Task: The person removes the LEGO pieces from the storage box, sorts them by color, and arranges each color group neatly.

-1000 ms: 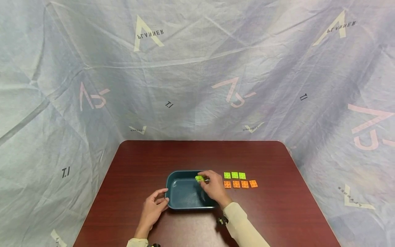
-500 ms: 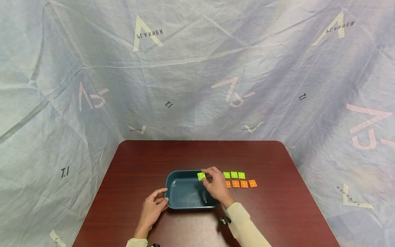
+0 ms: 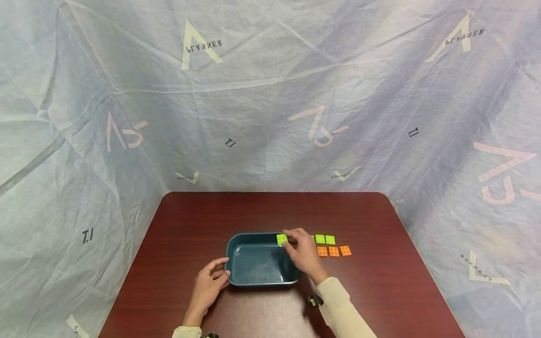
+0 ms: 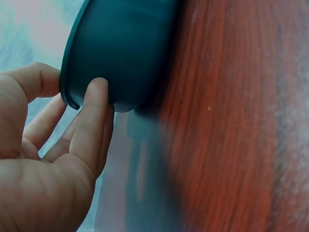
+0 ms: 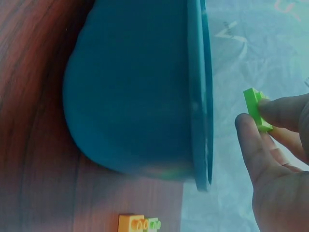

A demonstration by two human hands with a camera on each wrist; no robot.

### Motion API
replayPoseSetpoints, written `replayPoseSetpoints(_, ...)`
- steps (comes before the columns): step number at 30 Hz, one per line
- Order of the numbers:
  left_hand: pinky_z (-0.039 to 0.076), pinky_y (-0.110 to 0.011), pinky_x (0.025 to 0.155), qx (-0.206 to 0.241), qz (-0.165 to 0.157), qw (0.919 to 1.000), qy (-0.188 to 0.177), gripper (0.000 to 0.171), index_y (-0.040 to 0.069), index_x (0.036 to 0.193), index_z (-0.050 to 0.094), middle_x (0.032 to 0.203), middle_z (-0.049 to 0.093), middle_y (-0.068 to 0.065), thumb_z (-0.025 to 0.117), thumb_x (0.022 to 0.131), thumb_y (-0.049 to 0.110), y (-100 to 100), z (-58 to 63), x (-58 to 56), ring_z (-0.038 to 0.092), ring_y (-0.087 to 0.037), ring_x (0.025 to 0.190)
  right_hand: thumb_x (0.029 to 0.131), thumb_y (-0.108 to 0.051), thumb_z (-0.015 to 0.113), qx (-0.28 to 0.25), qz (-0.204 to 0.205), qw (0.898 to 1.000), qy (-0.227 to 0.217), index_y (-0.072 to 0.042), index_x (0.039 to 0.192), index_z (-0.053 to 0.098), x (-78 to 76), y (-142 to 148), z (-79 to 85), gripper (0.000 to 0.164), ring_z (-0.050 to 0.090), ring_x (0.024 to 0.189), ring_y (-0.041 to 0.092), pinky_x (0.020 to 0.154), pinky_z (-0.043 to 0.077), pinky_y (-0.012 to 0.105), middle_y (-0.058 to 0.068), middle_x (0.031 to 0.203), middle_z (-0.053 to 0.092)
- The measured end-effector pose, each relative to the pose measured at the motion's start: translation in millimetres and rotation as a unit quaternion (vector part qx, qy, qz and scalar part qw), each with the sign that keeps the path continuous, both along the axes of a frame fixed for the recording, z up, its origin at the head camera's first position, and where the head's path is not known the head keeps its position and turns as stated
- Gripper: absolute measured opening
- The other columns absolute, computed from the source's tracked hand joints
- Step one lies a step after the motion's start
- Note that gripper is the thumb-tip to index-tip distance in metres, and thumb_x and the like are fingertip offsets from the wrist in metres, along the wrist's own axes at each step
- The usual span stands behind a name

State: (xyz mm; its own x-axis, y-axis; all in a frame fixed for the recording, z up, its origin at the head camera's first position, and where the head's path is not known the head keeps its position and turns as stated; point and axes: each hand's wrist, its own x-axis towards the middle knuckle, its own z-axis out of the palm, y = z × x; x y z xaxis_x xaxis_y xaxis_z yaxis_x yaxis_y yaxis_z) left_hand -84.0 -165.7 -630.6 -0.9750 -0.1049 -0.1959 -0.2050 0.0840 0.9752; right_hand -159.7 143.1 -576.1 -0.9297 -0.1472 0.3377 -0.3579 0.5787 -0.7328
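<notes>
A dark teal tub (image 3: 253,284) stands on the table. My left hand (image 3: 208,286) holds its left end, thumb and fingers at the rim and outer wall; in the left wrist view one fingertip presses the wall. My right hand (image 3: 305,253) pinches a bright green toy building block (image 3: 282,240) between thumb and fingertips, over the tub's far right corner. In the right wrist view this block (image 5: 257,110) is held above rim level, apart from the tub. The tub's floor shows no blocks in the head view.
Right of the tub are two rows on the brown table (image 3: 380,281): green blocks (image 3: 320,239) behind and orange blocks (image 3: 334,251) in front, partly hidden by my right hand. Grey printed fabric (image 3: 266,117) hangs behind the table and at both sides.
My right hand has moved right with the green block, from over the tub towards its right rim, covering more of both rows. The block has turned studs towards the head view. My left hand stays put.
</notes>
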Motion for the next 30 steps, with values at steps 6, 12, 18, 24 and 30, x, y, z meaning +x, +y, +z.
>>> replayPoseSetpoints(6, 0.066, -0.033, 0.08, 0.007, -0.004, 1.0, 0.0, 0.044, 0.016, 0.139, 0.069, 0.133, 0.069, -0.017, 0.078, 0.096, 0.009, 0.2, -0.5, -0.6, 0.073, -0.028, 0.113, 0.087, 0.001, 0.084, -0.005, -0.007, 1.0, 0.013, -0.004, 0.125, 0.077, -3.0, 10.5, 2.0, 0.039, 0.074, 0.092, 0.023, 0.078, 0.066, 0.034, 0.01, 0.108, 0.07)
replayPoseSetpoints(12, 0.066, -0.032, 0.079, 0.008, 0.0, 1.0, -0.001, 0.044, 0.016, 0.138, 0.069, 0.131, 0.069, -0.018, 0.078, 0.096, 0.009, 0.2, -0.3, 0.1, 0.073, -0.027, 0.112, 0.088, 0.001, 0.084, -0.012, -0.032, 0.999, -0.002, -0.005, 0.127, 0.077, -4.8, 23.4, 1.8, 0.04, 0.073, 0.096, 0.027, 0.08, 0.066, 0.042, 0.01, 0.111, 0.071)
replayPoseSetpoints(18, 0.066, -0.03, 0.078, 0.0, 0.002, 1.0, 0.004, 0.043, 0.015, 0.138, 0.069, 0.131, 0.069, -0.018, 0.078, 0.096, 0.009, 0.1, -2.6, 0.3, 0.073, -0.025, 0.111, 0.09, -0.001, 0.083, -0.011, -0.042, 0.999, -0.006, -0.007, 0.128, 0.076, -6.6, 38.2, -1.4, 0.039, 0.074, 0.101, 0.033, 0.081, 0.066, 0.041, 0.013, 0.114, 0.071)
replayPoseSetpoints(24, 0.066, -0.031, 0.079, -0.002, 0.003, 1.0, 0.007, 0.044, 0.015, 0.138, 0.07, 0.131, 0.069, -0.017, 0.079, 0.095, 0.01, 0.1, -4.1, -0.7, 0.072, -0.026, 0.112, 0.092, -0.004, 0.081, 0.005, -0.06, 0.998, -0.028, -0.008, 0.13, 0.075, -6.7, 55.0, 0.2, 0.038, 0.073, 0.104, 0.032, 0.084, 0.066, 0.042, 0.013, 0.119, 0.071)
replayPoseSetpoints(30, 0.066, -0.031, 0.078, 0.003, 0.001, 1.0, 0.006, 0.044, 0.014, 0.139, 0.069, 0.131, 0.069, -0.018, 0.078, 0.096, 0.009, -0.2, -3.2, -0.8, 0.072, -0.027, 0.112, 0.095, -0.008, 0.08, 0.022, -0.074, 0.996, -0.036, -0.008, 0.132, 0.074, -9.2, 73.4, -0.2, 0.037, 0.074, 0.107, 0.032, 0.087, 0.065, 0.045, 0.013, 0.122, 0.07)
